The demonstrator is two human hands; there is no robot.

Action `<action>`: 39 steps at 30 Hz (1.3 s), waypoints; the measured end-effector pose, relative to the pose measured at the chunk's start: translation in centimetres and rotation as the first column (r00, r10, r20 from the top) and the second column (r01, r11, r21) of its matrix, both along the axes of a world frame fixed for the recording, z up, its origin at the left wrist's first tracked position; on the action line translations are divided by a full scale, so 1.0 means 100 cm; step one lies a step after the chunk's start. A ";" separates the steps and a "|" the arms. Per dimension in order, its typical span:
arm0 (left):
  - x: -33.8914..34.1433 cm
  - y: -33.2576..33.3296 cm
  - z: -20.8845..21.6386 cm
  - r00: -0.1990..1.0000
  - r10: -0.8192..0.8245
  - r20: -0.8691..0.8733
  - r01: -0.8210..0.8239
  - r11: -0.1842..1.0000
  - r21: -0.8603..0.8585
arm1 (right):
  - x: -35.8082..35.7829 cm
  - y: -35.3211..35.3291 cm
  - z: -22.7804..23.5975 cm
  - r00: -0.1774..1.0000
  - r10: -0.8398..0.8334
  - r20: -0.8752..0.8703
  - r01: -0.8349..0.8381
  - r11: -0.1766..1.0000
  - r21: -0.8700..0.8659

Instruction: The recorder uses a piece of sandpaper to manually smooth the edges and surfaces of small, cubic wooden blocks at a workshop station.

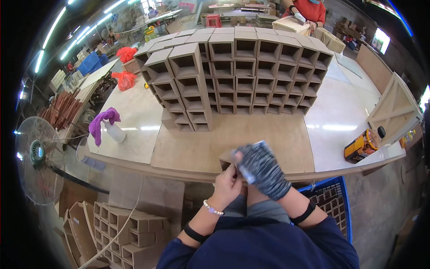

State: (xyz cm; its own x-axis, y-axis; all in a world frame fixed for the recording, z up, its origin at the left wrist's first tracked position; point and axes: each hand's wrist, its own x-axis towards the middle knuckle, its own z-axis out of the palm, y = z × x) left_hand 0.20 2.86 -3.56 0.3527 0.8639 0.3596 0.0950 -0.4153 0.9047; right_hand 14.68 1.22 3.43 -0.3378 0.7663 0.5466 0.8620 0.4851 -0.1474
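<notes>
My left hand [227,187], bare with a beaded bracelet, is closed on a small brown open box [225,161] at the table's front edge. My right hand [264,171], in a grey knitted glove, is closed beside it, its fingers bent over the box. A pale, shiny patch shows at those gloved fingers, too blurred to tell what it is. Most of the box is hidden behind both hands. Beyond them stands a tall stack of square open-fronted brown boxes [244,67], with a nearer column of the same boxes [195,101] at its left.
A white bottle [115,132] draped with a purple cloth [102,123] stands left on the table [264,139]. At right are a dark orange-labelled container [361,146] and a wooden frame [396,107]. A fan [38,150], more boxes [130,228] and a blue crate [342,197] surround me. A person in red [309,13] works behind.
</notes>
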 end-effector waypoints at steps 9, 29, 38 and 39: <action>-0.003 -0.007 -0.003 0.994 -0.004 -0.112 0.010 0.998 0.060 | 0.019 0.000 -0.028 0.980 -0.194 -0.045 0.194 0.981 0.000; 0.003 -0.006 0.006 0.991 -0.005 -0.134 0.014 0.998 0.061 | 0.016 -0.007 -0.023 0.999 -0.045 -0.003 0.045 0.999 -0.022; 0.002 -0.006 0.004 0.997 0.006 -0.071 -0.002 0.998 0.056 | 0.026 0.004 -0.027 0.993 -0.065 -0.098 0.063 0.998 -0.025; 0.002 -0.006 0.003 0.997 0.007 -0.073 -0.003 0.999 0.051 | 0.019 0.001 -0.024 0.993 -0.065 -0.099 0.062 0.998 -0.030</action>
State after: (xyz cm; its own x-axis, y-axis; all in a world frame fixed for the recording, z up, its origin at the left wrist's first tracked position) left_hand 0.43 2.26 -3.31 0.3755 0.8469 0.3764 0.1619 -0.4598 0.8731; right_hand 16.59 1.30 1.02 -0.2327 0.7995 0.5538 0.8714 0.4243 -0.2465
